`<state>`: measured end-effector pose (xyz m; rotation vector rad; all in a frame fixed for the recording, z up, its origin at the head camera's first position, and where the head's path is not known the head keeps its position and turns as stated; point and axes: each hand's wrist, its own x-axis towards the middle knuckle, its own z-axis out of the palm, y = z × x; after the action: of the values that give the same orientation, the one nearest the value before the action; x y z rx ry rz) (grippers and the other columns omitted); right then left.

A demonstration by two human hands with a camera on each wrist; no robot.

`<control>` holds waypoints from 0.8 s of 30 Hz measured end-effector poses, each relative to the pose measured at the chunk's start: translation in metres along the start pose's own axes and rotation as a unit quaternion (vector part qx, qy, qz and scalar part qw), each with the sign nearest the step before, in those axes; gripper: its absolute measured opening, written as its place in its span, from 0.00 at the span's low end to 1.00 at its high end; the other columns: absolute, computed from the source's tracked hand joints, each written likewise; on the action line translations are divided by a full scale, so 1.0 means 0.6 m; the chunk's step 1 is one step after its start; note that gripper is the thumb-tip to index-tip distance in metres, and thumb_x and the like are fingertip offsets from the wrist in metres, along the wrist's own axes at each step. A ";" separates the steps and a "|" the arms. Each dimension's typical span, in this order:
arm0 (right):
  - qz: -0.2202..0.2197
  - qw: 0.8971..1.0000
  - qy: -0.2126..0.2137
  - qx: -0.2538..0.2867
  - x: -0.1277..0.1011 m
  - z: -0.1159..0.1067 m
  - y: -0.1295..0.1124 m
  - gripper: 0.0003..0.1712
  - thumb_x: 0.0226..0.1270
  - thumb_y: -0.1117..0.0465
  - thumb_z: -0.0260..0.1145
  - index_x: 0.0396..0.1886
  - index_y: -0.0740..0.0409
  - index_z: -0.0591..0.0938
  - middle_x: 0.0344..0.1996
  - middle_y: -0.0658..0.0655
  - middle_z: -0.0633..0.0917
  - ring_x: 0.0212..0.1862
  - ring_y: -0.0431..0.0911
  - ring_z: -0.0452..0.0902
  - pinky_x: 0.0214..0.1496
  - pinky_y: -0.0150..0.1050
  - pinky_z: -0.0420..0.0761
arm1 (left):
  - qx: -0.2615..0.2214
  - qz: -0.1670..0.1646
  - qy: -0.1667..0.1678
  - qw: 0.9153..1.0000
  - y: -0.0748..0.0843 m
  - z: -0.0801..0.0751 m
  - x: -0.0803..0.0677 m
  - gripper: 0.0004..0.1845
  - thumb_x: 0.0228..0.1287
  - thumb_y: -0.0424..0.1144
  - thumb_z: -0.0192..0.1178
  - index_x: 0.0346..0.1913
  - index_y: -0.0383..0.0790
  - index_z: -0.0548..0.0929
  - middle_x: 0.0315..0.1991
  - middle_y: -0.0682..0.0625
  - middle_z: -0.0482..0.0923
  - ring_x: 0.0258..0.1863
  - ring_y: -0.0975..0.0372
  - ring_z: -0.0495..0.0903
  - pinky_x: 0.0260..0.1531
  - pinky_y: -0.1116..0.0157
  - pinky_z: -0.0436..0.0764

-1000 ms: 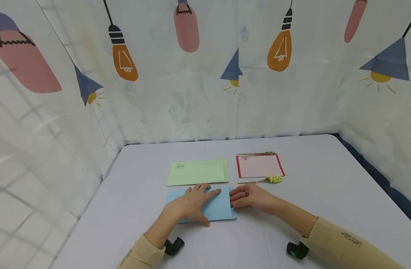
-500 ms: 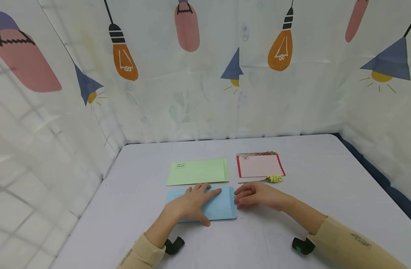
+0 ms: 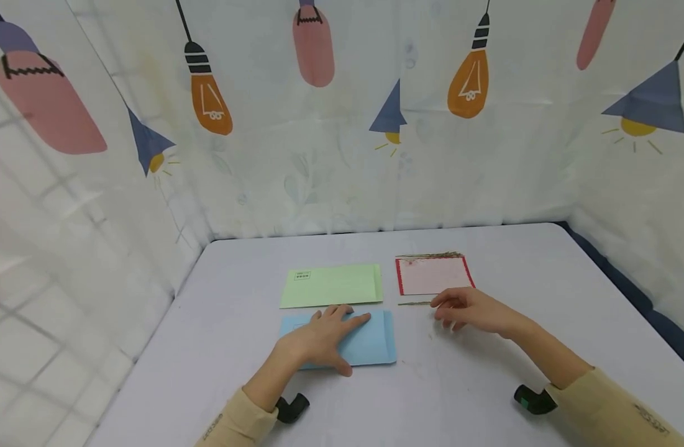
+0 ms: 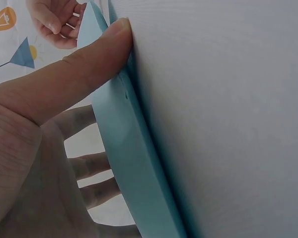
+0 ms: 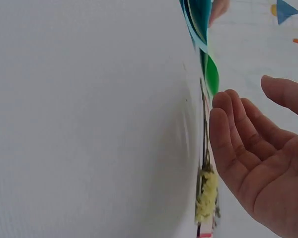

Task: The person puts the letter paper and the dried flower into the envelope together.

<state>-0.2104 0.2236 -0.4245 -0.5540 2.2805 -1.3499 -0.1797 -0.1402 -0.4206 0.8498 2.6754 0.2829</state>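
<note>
Evidently the blue envelope is pinned flat to the table by the left hand, fingers spread and straight, so that it cannot slide. The right hand hovers released, grasping nothing, over a dried yellow sprig at 2 o'clock of the envelope. From the head view the sprig's head is hidden beneath that hand; only its stem is seen.

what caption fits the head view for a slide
Left hand flat on a light blue paper envelope; open right hand over a dried yellow flower sprig.
</note>
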 end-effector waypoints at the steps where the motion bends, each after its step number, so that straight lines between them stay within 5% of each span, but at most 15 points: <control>1: 0.000 1.000 0.006 -0.002 -0.004 -0.006 0.003 0.21 0.75 0.56 0.67 0.59 0.66 0.80 0.42 0.63 0.85 0.42 0.58 0.83 0.46 0.45 0.85 | 0.000 0.000 -0.001 1.000 0.001 0.001 0.000 0.55 0.51 0.54 0.81 0.81 0.59 0.61 0.75 0.47 0.58 0.74 0.50 0.58 0.69 0.40 0.61; 14: -0.002 0.991 0.083 -0.101 -0.021 -0.045 0.005 0.17 0.74 0.58 0.67 0.53 0.66 0.82 0.40 0.58 0.83 0.34 0.52 0.81 0.36 0.42 0.83 | 0.006 0.001 0.003 1.000 -0.001 -0.001 -0.001 0.56 0.51 0.55 0.80 0.81 0.59 0.60 0.76 0.47 0.58 0.74 0.50 0.58 0.68 0.40 0.62; 24: -0.012 0.966 0.124 -0.227 -0.010 -0.053 0.019 0.19 0.68 0.61 0.72 0.52 0.67 0.82 0.38 0.58 0.79 0.38 0.48 0.75 0.34 0.41 0.78 | 0.007 -0.001 0.003 1.000 0.004 -0.003 -0.001 0.55 0.51 0.54 0.81 0.81 0.58 0.61 0.75 0.47 0.58 0.74 0.51 0.58 0.69 0.41 0.61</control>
<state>-0.2240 0.2546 -0.4200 -0.5822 2.8211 -0.9450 -0.1785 -0.1389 -0.4180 0.8527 2.6871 0.2682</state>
